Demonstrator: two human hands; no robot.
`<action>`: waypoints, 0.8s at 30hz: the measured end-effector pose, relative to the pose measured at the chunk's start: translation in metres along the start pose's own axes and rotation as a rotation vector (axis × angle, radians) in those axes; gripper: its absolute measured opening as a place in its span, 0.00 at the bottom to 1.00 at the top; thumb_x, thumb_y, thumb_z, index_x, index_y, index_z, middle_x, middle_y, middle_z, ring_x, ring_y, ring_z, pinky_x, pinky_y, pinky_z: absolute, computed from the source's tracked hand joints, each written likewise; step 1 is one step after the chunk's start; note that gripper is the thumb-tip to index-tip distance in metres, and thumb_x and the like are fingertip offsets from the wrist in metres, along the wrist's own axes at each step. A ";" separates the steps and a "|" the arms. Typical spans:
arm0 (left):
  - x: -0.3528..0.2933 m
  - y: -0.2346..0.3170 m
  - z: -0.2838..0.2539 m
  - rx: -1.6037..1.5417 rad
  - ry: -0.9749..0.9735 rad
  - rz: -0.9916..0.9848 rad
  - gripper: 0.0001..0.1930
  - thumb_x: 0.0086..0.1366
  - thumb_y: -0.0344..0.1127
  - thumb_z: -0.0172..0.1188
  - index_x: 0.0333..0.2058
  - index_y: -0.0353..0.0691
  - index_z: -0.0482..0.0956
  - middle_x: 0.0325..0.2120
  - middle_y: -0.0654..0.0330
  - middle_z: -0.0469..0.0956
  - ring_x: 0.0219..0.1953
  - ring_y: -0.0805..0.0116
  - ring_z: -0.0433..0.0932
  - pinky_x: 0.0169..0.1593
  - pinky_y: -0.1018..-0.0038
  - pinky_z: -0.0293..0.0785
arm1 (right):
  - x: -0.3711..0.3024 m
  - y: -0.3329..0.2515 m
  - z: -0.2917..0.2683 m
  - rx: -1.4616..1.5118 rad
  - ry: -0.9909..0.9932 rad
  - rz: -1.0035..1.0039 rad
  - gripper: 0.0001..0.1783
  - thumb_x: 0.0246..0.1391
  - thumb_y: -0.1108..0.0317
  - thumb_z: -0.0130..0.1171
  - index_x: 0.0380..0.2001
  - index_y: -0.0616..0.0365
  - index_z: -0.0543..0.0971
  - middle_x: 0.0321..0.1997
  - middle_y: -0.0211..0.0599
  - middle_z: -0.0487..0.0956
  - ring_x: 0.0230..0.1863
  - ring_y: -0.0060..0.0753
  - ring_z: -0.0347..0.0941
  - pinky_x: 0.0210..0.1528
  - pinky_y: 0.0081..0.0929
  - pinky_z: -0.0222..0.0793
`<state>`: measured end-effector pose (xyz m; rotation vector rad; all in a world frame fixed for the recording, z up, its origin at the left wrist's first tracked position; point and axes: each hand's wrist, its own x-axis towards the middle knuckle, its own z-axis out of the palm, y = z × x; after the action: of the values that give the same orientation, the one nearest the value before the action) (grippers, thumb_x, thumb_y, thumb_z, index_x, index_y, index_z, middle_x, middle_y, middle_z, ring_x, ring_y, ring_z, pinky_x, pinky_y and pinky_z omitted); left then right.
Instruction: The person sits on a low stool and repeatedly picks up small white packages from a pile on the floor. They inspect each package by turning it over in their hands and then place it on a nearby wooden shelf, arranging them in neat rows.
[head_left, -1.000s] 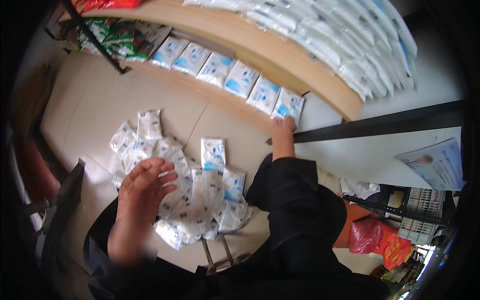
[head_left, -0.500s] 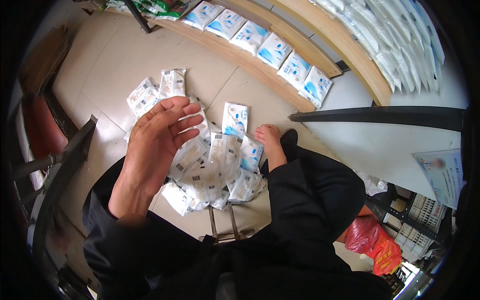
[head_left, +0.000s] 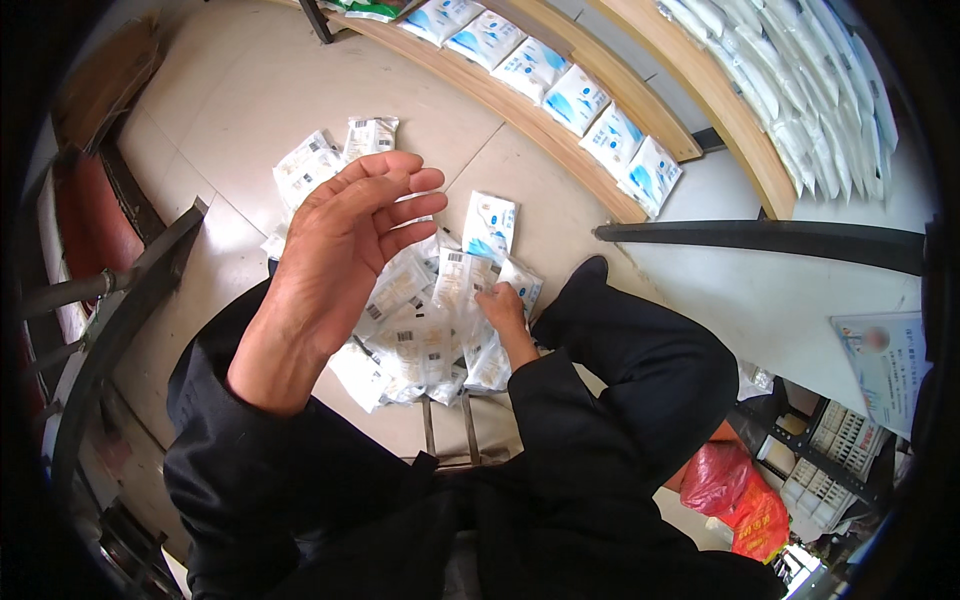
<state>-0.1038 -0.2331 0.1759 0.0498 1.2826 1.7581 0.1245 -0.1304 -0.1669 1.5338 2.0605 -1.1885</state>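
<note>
A heap of clear-wrapped white packets (head_left: 415, 335) lies on the floor between my legs. Over its left side I hold my left hand (head_left: 345, 245) in the air, palm turned inward, fingers apart and loosely bent, nothing in it. My right hand (head_left: 507, 312) is down at the heap's right side. Its curled fingers pinch the edge of a white packet (head_left: 458, 280) that has a barcode on its upper end. Just beyond, a packet with a blue pattern (head_left: 490, 225) lies face up. Another packet (head_left: 522, 282) is partly hidden behind my right hand.
A low wooden shelf (head_left: 545, 125) carries a row of blue-and-white packets. Many white packets (head_left: 790, 90) stand upright on the shelf above. A black metal bar (head_left: 760, 236) crosses at right; a dark metal frame (head_left: 130, 320) stands at left. Red plastic bags (head_left: 735, 490) sit lower right.
My right hand has moved left onto the heap and closed on a packet's edge. My left hand stays raised and open. The whole view has shifted slightly.
</note>
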 end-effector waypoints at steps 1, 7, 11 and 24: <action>0.000 0.000 -0.001 0.002 0.000 0.002 0.10 0.73 0.36 0.56 0.47 0.38 0.79 0.46 0.53 0.83 0.48 0.65 0.83 0.55 0.70 0.79 | -0.001 -0.004 -0.001 0.074 -0.044 0.044 0.33 0.47 0.48 0.69 0.46 0.68 0.79 0.44 0.55 0.85 0.50 0.53 0.81 0.54 0.44 0.76; -0.001 0.004 -0.003 0.000 -0.005 0.012 0.10 0.73 0.36 0.56 0.47 0.37 0.79 0.45 0.54 0.83 0.48 0.65 0.83 0.55 0.70 0.79 | 0.008 -0.011 0.012 0.159 -0.047 0.082 0.31 0.46 0.49 0.70 0.44 0.65 0.79 0.43 0.51 0.84 0.49 0.53 0.81 0.52 0.49 0.76; -0.003 0.004 -0.012 0.005 -0.006 0.015 0.15 0.73 0.39 0.59 0.52 0.35 0.76 0.48 0.53 0.82 0.49 0.63 0.83 0.56 0.70 0.79 | 0.005 -0.019 0.011 -0.123 0.133 -0.045 0.32 0.49 0.45 0.66 0.46 0.62 0.78 0.48 0.52 0.83 0.51 0.56 0.79 0.53 0.52 0.74; -0.005 0.003 -0.017 0.008 0.011 0.011 0.15 0.73 0.38 0.58 0.52 0.35 0.76 0.48 0.52 0.81 0.50 0.63 0.83 0.56 0.70 0.79 | 0.016 -0.033 0.016 0.409 0.117 0.108 0.41 0.44 0.48 0.70 0.53 0.73 0.76 0.45 0.56 0.83 0.49 0.53 0.80 0.55 0.41 0.73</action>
<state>-0.1118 -0.2494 0.1730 0.0519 1.3000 1.7652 0.0848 -0.1352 -0.1735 1.9088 1.8526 -1.5833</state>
